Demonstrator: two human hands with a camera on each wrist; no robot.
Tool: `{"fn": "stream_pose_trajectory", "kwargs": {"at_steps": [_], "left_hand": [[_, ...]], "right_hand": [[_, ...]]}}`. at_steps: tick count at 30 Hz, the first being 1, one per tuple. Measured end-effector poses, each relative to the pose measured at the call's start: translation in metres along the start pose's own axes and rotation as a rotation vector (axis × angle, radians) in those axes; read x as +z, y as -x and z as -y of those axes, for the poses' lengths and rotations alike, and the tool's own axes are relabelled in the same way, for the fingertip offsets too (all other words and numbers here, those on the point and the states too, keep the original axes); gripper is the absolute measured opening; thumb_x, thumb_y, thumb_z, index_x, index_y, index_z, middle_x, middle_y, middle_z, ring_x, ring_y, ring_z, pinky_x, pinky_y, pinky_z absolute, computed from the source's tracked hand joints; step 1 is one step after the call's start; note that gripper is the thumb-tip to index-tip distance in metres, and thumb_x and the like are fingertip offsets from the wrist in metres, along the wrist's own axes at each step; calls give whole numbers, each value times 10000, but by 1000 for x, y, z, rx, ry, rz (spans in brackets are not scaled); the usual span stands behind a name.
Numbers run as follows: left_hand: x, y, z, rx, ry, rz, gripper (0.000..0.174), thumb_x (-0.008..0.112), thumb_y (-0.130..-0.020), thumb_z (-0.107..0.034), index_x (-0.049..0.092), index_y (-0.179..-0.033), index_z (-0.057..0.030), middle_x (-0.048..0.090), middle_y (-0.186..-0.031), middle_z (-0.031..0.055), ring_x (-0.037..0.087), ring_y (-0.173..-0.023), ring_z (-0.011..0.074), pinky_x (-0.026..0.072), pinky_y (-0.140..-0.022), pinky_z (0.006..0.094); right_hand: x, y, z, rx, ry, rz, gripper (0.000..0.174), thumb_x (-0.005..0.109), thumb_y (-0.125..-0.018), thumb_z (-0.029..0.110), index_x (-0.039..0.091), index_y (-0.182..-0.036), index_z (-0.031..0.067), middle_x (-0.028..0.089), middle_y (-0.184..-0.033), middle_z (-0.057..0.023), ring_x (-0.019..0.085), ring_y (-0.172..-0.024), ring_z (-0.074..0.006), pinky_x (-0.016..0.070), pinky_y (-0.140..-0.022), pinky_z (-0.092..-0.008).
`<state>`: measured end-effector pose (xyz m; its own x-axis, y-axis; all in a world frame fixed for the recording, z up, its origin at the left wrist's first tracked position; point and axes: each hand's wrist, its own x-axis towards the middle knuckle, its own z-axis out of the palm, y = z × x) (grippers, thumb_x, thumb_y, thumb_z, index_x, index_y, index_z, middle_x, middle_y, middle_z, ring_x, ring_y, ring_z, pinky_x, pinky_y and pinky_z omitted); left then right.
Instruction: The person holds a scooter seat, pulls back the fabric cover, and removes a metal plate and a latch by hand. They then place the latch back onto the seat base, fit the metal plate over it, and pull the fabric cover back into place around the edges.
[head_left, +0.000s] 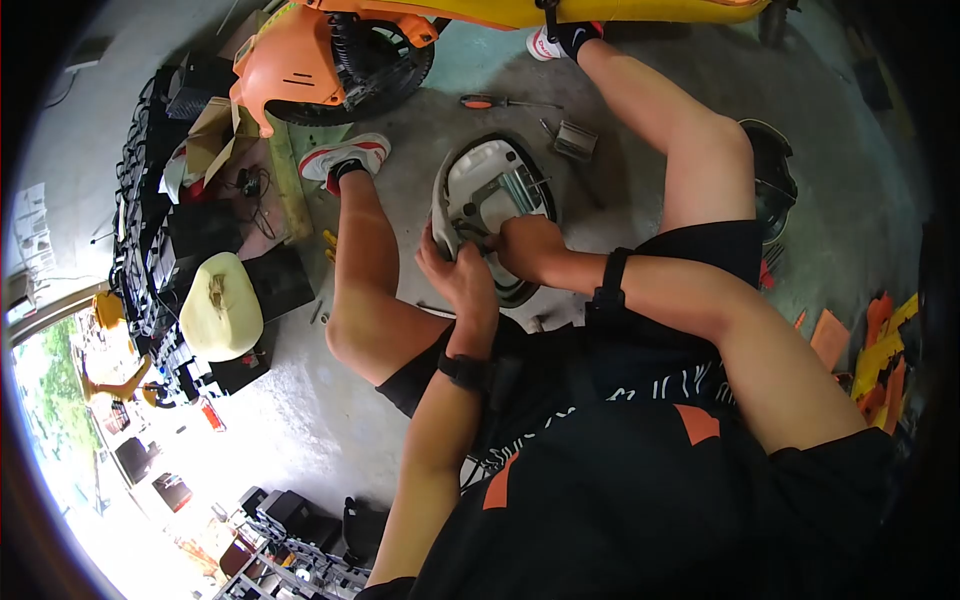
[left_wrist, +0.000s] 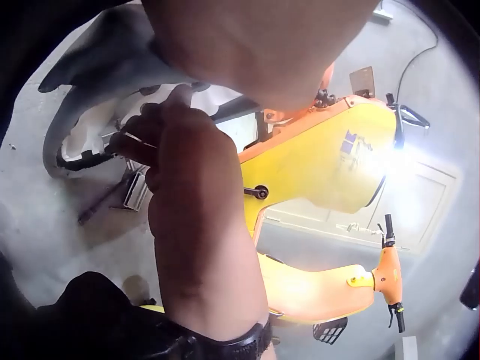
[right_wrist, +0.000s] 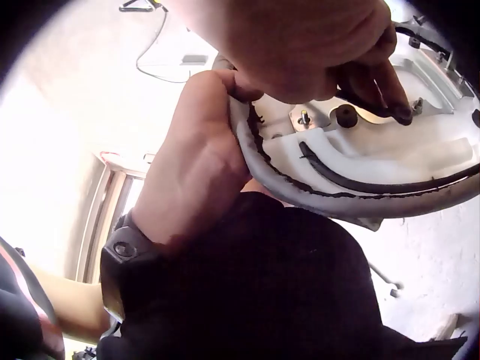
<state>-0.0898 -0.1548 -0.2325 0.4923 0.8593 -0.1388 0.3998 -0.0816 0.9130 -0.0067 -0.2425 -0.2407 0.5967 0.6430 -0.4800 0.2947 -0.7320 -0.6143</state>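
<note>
An upturned scooter seat [head_left: 482, 160] lies between the person's legs, its pale hollow underside facing up and a grey cover wrapped over the rim. The left hand [head_left: 462, 282] grips the near-left rim, thumb on the inner side, as the right wrist view shows. Inside the shell, the right hand [head_left: 530, 250] has its fingers curled and pinches a thin dark strip [right_wrist: 369, 109], mostly hidden by the fingers. A curved black strip [right_wrist: 360, 184] runs along the shell beside the cover's ragged edge. Metal hinge parts [head_left: 522, 190] sit at the far side of the underside.
Beyond the seat lie a screwdriver [head_left: 510, 103] and a small metal box-shaped part [head_left: 575, 141]. An orange scooter [head_left: 300, 75] stands at the far left. On the left are a cream seat pad [head_left: 222, 310] and an open carton [head_left: 212, 140]. A black bowl-like object [head_left: 770, 180] stands at the right.
</note>
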Motion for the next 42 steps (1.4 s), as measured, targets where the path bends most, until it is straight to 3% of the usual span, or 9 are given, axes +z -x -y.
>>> {"fn": "stream_pose_trajectory", "kwargs": {"at_steps": [6,16,19,25,31,37,40,42], "left_hand": [[1,-1,4,39,-66,-50,594,549,-788,-110,479,-1364,18,450,-1213,191,496,-1147,347,385,-1025,417],[2,-2,4,64,-78,-70,568,561,-790,-110,505,-1341,13,464,-1191,194,507,-1116,348,397,-998,422],[0,-2,2,91,-97,-54,557,571,-793,-103,516,-1336,7,469,-1184,189,516,-1096,345,412,-980,417],[3,-2,2,203,-142,-33,550,590,-802,-108,526,-1337,4,471,-1147,173,522,-1082,335,421,-960,410],[4,0,5,201,-157,-24,563,589,-807,-104,517,-1356,-1,470,-1148,170,520,-1095,333,415,-968,411],[2,-1,2,192,-145,15,569,596,-815,-106,502,-1368,-7,456,-1176,173,514,-1099,334,410,-978,417],[3,-7,5,107,-104,-26,595,615,-812,-107,477,-1380,0,442,-1191,162,514,-1105,316,423,-964,390],[2,-12,14,-68,238,-24,621,641,-803,-111,458,-1381,20,416,-1221,149,500,-1146,292,436,-946,364]], "right_hand": [[1,2,7,50,-81,27,602,355,-1020,416,726,-821,-14,700,-856,-244,679,-851,-428,527,-803,-498],[-8,12,16,45,-282,51,699,290,-1030,482,701,-787,-28,670,-781,-293,658,-772,-473,519,-766,-540],[-13,15,19,-87,-260,20,707,275,-1028,504,691,-817,-28,664,-781,-302,650,-771,-484,511,-757,-548],[1,3,11,35,-402,32,749,274,-1013,556,694,-869,-48,661,-837,-335,637,-837,-512,510,-799,-527],[-1,4,20,233,-693,87,842,312,-969,618,680,-919,-138,658,-869,-359,655,-948,-477,515,-867,-456],[-9,2,18,213,-708,121,839,328,-969,618,687,-835,-129,676,-785,-304,690,-859,-418,535,-805,-435],[-11,-1,15,213,-638,241,810,342,-978,602,683,-774,-104,674,-735,-264,700,-797,-363,540,-740,-407],[20,-11,-1,95,-717,167,691,416,-985,527,678,-767,-75,669,-704,-223,691,-711,-306,526,-669,-386]]}}
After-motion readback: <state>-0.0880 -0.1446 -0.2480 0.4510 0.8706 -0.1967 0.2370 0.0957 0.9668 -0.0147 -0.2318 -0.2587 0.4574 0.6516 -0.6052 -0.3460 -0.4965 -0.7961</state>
